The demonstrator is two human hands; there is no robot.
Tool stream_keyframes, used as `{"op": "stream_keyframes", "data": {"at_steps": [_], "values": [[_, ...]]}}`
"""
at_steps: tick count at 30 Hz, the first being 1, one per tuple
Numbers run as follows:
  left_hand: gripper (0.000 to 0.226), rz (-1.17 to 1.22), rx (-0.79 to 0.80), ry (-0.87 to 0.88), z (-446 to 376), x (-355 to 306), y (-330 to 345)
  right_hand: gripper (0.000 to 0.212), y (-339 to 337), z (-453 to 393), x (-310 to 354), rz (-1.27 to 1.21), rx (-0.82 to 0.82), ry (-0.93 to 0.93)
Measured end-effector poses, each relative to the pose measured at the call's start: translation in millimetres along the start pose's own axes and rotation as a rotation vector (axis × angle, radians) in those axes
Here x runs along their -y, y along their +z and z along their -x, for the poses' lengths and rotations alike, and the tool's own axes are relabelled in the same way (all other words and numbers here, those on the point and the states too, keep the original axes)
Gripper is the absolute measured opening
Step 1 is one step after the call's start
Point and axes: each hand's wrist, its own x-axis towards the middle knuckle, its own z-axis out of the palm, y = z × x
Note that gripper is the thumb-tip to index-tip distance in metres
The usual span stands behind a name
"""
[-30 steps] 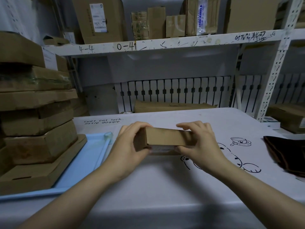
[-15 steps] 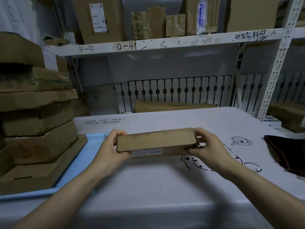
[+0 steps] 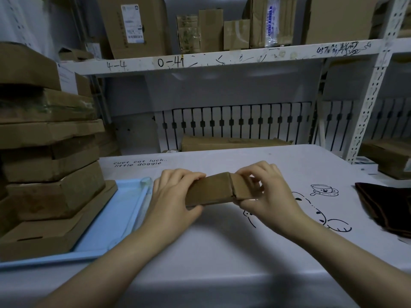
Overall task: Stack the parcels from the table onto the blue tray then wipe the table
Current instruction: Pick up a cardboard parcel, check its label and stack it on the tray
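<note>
Gripping the small brown cardboard parcel (image 3: 213, 188) with left hand (image 3: 175, 196) and right hand (image 3: 264, 194), we have now turned it end-on, ready for stacking.

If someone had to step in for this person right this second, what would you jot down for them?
Left hand grips the left end of a small cardboard parcel; right hand holds its right end, fingers curled over the top edge. The parcel is held over the table, tilted.
Blue tray sits on the table at left, with a tall stack of parcels already on it.
Done: most parcels stacked.
Left: put this parcel on the stack, then wipe the table. A dark cloth lies at the right edge, likely for wiping.
</note>
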Motion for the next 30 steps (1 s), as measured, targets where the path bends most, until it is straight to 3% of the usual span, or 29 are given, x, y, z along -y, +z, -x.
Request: {"op": "stream_keyframes", "data": {"at_steps": [3, 6, 11, 15, 19, 30], "values": [[0.048, 0.052, 0.023, -0.02, -1.2, 0.8, -0.4, 0.044, 0.9, -0.6, 6.0, 0.084, -0.004, -0.091], [0.046, 0.151, 0.001, -0.076, 1.6, 9.3, -2.9, 0.061, 0.1, 0.5, 4.0, 0.12, -0.047, -0.095], [0.045, 0.515, -0.005, -0.238, 6.3, 8.8, -12.5, 0.082, -0.8, 4.2, -9.7, -0.028, 0.009, 0.126], [0.046, 0.736, -0.023, -0.333, 8.0, 4.9, -11.6, 0.067, 1.6, 7.2, -11.7, -0.115, 0.119, 0.191], [0.047, 0.739, -0.044, -0.358, 6.9, 5.0, -9.4, 0.047, 2.9, 7.2, -8.5, -0.139, 0.15, 0.157], [0.038, 0.797, -0.032, -0.288, 9.6, 3.2, -7.2, 0.053, 5.2, 8.3, -11.0, -0.245, 0.128, 0.177]]}}
